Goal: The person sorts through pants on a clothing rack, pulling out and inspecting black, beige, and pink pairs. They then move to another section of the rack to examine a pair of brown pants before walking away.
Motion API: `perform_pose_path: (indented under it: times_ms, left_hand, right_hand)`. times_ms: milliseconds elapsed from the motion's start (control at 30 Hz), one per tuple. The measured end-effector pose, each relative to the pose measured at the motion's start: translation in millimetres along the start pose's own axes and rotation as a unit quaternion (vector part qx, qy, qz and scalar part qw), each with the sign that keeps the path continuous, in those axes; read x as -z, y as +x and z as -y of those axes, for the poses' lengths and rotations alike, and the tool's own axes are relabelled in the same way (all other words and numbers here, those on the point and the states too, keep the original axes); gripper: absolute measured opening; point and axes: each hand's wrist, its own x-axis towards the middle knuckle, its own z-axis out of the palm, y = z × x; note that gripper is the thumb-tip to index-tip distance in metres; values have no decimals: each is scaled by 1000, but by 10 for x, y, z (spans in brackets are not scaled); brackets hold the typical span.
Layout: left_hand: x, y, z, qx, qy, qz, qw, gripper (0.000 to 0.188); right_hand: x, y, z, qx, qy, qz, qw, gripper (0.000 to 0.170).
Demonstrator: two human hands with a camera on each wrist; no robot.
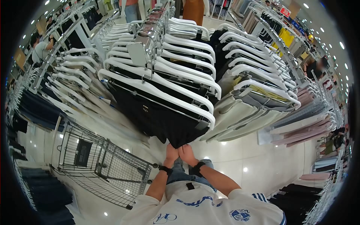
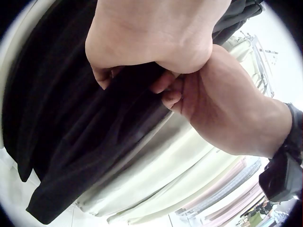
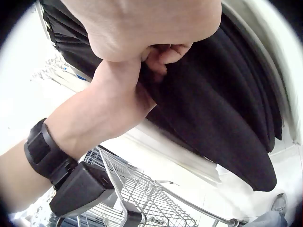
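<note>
Black soft-cloth garment (image 1: 150,112), directly ahead of both hands; clipped beneath a smooth white hanger (image 1: 212,120), apparently to keep its top edge spread. Left hand (image 1: 172,154) and right hand (image 1: 186,153), side by side, grip its bunched cloth, presumably keeping it gathered. Long axis: from hanger down past the hands, free end floorward.

"39" on red sign (image 1: 285,11), bkgd.

There are two hands (image 1: 172,154), two wristbands (image 1: 165,170), one cart (image 1: 111,144).
</note>
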Motion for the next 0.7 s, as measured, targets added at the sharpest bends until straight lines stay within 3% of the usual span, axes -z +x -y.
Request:
perform_pose_path:
  times_ms: [67, 200, 267, 400, 467, 700]
  left_hand:
    - [-28, 12, 35, -25, -3, -44, 999, 19]
    - [-47, 44, -11, 11, -64, -49, 997, 20]
    - [-42, 69, -41, -16, -84, -62, 994, 21]
    - [-71, 33, 49, -33, -35, -19, 999, 23]
    - [-105, 30, -7, -8, -70, -55, 996, 21]
    - [-123, -70, 113, -12, -27, -61, 998, 24]
  right_hand:
    - [-7, 20, -23, -1, 7, 0, 1000, 26]
    - [23, 42, -18, 12, 4, 12, 1000, 28]
    - [39, 49, 2, 20, -3, 16, 1000, 29]
    - [56, 34, 20, -9, 28, 2, 1000, 24]
    - [76, 7, 25, -17, 32, 6, 999, 23]
    - [90, -71, 140, -2, 44, -7, 999, 23]
